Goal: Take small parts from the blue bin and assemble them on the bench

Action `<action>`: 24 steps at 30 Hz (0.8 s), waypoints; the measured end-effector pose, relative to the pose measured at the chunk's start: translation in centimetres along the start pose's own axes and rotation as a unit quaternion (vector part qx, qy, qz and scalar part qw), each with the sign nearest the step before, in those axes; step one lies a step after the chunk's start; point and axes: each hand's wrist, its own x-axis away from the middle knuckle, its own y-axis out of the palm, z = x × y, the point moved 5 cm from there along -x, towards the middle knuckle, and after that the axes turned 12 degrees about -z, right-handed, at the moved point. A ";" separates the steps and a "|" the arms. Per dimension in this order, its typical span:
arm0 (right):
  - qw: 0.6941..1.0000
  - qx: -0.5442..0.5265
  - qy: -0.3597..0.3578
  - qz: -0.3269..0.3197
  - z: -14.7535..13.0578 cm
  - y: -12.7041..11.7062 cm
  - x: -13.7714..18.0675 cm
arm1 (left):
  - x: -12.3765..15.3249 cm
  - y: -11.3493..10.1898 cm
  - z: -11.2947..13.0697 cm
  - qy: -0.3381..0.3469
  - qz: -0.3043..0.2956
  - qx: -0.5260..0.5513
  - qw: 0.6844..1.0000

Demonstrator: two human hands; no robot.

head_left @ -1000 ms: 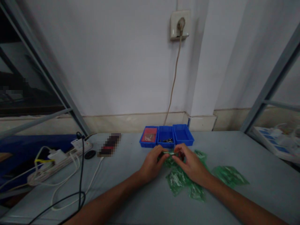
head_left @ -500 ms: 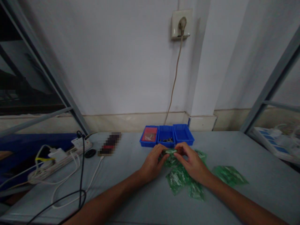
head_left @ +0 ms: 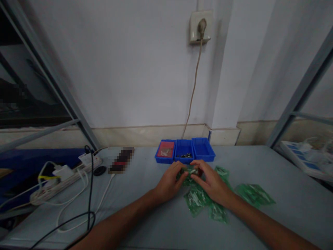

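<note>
Both hands meet over a grey table (head_left: pixel 161 222), just in front of three blue trays (head_left: pixel 185 151). My left hand (head_left: pixel 170 182) and my right hand (head_left: pixel 212 182) each pinch an end of one small green plastic bag (head_left: pixel 191 172) held between them. Fingers of both hands are closed on it. Several more green bags (head_left: pixel 197 199) lie on the table under and beside my right hand. What is inside the held bag is too small to make out.
Another pile of green bags (head_left: pixel 253 195) lies to the right. The left tray holds a red-and-white packet (head_left: pixel 165 150), the middle one small dark parts. A power strip (head_left: pixel 65 173) with white and black cables sits at the left, with a dark blurred object (head_left: pixel 121 160) near it. A wall socket (head_left: pixel 199 27) hangs above.
The hands have stayed together on the small bag, shifting slightly, with the fingers closing tighter around it.
</note>
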 end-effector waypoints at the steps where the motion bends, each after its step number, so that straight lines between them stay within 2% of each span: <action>1: 1.000 0.004 -0.001 -0.004 0.1 0.1 0.0 | 0.0 0.0 -0.2 -0.005 0.002 0.002 1.000; 10: 1.000 -0.025 0.007 0.017 0.1 0.0 0.0 | 0.3 -0.1 -1.2 -0.051 0.061 0.063 0.995; 17: 0.998 -0.017 -0.019 0.055 -0.3 -0.9 0.0 | 0.4 -0.3 -0.1 0.021 0.046 0.006 0.999; 24: 0.997 -0.049 -0.020 0.059 0.2 -1.0 0.0 | 0.2 -0.7 -0.2 0.014 0.059 -0.020 0.998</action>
